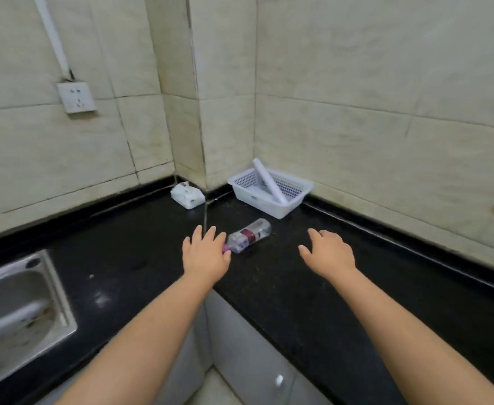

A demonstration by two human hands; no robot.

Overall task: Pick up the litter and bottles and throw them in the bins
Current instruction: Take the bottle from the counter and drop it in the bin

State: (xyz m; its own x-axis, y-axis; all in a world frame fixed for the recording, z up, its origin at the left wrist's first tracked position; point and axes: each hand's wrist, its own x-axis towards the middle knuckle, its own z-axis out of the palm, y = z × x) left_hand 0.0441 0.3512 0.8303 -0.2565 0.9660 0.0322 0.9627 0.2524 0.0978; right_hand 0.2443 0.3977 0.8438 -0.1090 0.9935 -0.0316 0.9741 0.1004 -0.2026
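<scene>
A clear plastic bottle (250,235) with a dark red label lies on its side on the black countertop (140,247), its pink cap end pointing toward me. My left hand (205,254) hovers open just left of the bottle, fingertips at its cap end; whether it touches is unclear. My right hand (329,252) is open, fingers spread, a short way right of the bottle and apart from it. A white crumpled tissue pack (187,195) lies in the back corner against the wall.
A white perforated basket (269,191) with a white roll (269,181) leaning in it stands by the right wall. A steel sink (15,314) is set into the counter at the left. Grey cabinet doors (248,343) sit below the counter's inner corner. A wall socket (76,97) is upper left.
</scene>
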